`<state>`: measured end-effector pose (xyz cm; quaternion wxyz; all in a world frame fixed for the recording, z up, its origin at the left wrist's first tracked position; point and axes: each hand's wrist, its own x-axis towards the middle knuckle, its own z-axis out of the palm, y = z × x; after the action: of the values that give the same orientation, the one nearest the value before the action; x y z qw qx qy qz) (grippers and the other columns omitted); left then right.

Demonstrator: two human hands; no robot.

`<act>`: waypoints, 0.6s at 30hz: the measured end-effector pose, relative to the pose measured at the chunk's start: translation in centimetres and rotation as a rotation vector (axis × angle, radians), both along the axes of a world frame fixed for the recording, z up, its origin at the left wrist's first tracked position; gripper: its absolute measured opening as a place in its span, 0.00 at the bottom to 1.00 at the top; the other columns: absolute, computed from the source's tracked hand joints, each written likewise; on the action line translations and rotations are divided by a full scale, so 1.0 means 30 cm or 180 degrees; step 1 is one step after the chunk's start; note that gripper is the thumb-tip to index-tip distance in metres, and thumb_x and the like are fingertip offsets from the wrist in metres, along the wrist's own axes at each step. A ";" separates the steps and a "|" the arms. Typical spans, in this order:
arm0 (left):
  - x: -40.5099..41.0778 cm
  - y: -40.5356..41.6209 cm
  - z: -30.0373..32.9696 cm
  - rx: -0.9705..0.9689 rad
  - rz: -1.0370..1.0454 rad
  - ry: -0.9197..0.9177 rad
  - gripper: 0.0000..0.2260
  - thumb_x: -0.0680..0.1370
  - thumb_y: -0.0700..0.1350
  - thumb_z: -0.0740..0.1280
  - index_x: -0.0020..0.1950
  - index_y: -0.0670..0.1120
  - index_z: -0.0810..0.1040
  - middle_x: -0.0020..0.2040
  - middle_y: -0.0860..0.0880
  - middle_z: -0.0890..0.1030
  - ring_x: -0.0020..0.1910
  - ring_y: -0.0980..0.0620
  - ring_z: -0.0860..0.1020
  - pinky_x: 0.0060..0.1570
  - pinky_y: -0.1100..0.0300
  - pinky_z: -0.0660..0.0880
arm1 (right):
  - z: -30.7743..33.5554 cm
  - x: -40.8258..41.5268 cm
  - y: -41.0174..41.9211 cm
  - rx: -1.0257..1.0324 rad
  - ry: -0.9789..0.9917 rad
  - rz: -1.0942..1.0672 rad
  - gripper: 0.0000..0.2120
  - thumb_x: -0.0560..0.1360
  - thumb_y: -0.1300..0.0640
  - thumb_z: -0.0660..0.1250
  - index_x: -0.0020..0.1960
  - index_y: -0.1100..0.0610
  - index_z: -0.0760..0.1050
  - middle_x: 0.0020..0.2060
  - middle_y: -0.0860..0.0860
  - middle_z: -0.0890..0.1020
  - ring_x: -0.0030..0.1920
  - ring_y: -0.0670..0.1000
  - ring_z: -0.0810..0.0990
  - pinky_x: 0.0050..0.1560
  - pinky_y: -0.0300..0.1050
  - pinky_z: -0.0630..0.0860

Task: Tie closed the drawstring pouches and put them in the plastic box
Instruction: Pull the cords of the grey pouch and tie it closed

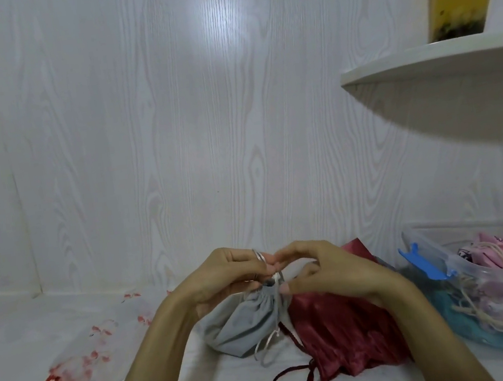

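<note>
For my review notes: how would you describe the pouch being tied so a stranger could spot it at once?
Start at the clear plastic box on the right and move left past the dark red satin pouch. The grey pouch sits under both hands, left hand and right hand. It alone is plain grey with pale cords.

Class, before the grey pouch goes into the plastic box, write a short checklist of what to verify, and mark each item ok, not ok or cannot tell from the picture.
1. Grey pouch neck gathered shut: ok.
2. Knot finished: cannot tell; the left hand and right hand cover the cord at the neck.
3. Both hands on the cord: ok.
4. Plastic box open, lid off: ok.
5. Room left in the box: ok; tied pouches sit inside, space shows above them.
6. Other pouches done: not ok; the red pouch and sheer pouch lie outside the box.
</note>
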<state>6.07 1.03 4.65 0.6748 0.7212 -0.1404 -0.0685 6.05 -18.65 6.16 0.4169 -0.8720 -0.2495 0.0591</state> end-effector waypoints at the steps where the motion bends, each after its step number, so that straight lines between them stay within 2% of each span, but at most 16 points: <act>1: -0.005 -0.001 0.003 0.0095 -0.0012 -0.0091 0.05 0.71 0.37 0.71 0.42 0.44 0.85 0.41 0.46 0.84 0.38 0.56 0.81 0.40 0.67 0.76 | -0.011 0.002 0.008 0.0130 0.0049 0.0040 0.11 0.70 0.56 0.73 0.52 0.49 0.80 0.42 0.39 0.83 0.37 0.36 0.80 0.46 0.32 0.72; 2: -0.009 0.000 0.006 0.0205 -0.0002 -0.0181 0.05 0.71 0.37 0.72 0.42 0.45 0.86 0.40 0.46 0.84 0.39 0.56 0.81 0.40 0.67 0.76 | -0.020 0.007 0.014 0.0284 0.0093 0.0015 0.08 0.71 0.58 0.73 0.49 0.51 0.82 0.38 0.39 0.84 0.37 0.36 0.80 0.45 0.31 0.72; 5: -0.018 0.017 0.012 0.0504 0.0084 -0.0494 0.05 0.71 0.39 0.73 0.45 0.45 0.85 0.42 0.46 0.86 0.42 0.54 0.83 0.42 0.66 0.76 | -0.041 0.027 0.013 0.0810 0.0351 0.0023 0.05 0.71 0.61 0.72 0.46 0.55 0.83 0.37 0.47 0.85 0.37 0.41 0.81 0.39 0.33 0.73; 7: -0.014 0.033 0.011 0.0456 0.0179 -0.0696 0.06 0.71 0.39 0.74 0.47 0.43 0.85 0.44 0.46 0.86 0.44 0.52 0.84 0.44 0.65 0.78 | -0.047 0.035 0.011 0.1150 0.0585 0.0149 0.05 0.71 0.64 0.72 0.47 0.59 0.82 0.37 0.49 0.84 0.36 0.43 0.80 0.36 0.33 0.74; 9: -0.006 0.036 0.004 0.0302 0.0338 -0.0823 0.06 0.70 0.37 0.74 0.46 0.43 0.85 0.44 0.45 0.86 0.46 0.51 0.84 0.46 0.65 0.79 | -0.054 0.041 0.013 0.1374 0.0790 0.0267 0.06 0.73 0.65 0.69 0.50 0.61 0.80 0.38 0.51 0.83 0.38 0.44 0.81 0.38 0.34 0.76; 12: 0.001 0.025 -0.005 0.0245 0.0565 -0.1063 0.06 0.70 0.36 0.74 0.46 0.42 0.85 0.41 0.47 0.86 0.44 0.53 0.85 0.44 0.69 0.77 | -0.061 0.045 0.024 0.1649 0.1142 0.0437 0.09 0.76 0.63 0.65 0.55 0.62 0.78 0.40 0.52 0.83 0.40 0.45 0.81 0.36 0.34 0.75; 14: 0.008 0.023 -0.010 0.0206 0.0657 -0.1202 0.06 0.69 0.36 0.75 0.45 0.41 0.84 0.40 0.47 0.86 0.43 0.53 0.85 0.43 0.70 0.77 | -0.068 0.053 0.029 0.1857 0.1432 0.0460 0.12 0.78 0.60 0.62 0.58 0.65 0.77 0.45 0.55 0.83 0.39 0.47 0.81 0.33 0.34 0.74; 16: 0.014 0.024 -0.014 0.0191 0.0739 -0.1299 0.07 0.68 0.37 0.76 0.45 0.41 0.85 0.39 0.48 0.86 0.42 0.52 0.85 0.43 0.69 0.77 | -0.073 0.060 0.034 0.1909 0.1587 0.0332 0.13 0.79 0.56 0.62 0.56 0.64 0.77 0.48 0.56 0.83 0.37 0.47 0.82 0.30 0.34 0.74; 18: 0.018 0.022 -0.020 0.0280 0.0768 -0.1404 0.07 0.68 0.38 0.76 0.45 0.41 0.85 0.39 0.47 0.86 0.42 0.52 0.85 0.45 0.67 0.78 | -0.081 0.064 0.037 0.1770 0.1545 0.0154 0.11 0.77 0.54 0.65 0.54 0.61 0.77 0.46 0.55 0.83 0.35 0.46 0.82 0.30 0.33 0.74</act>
<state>6.60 1.69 4.03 0.5992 0.7589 -0.1940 0.1655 7.98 -17.52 3.73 0.6834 -0.6799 -0.1704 0.2040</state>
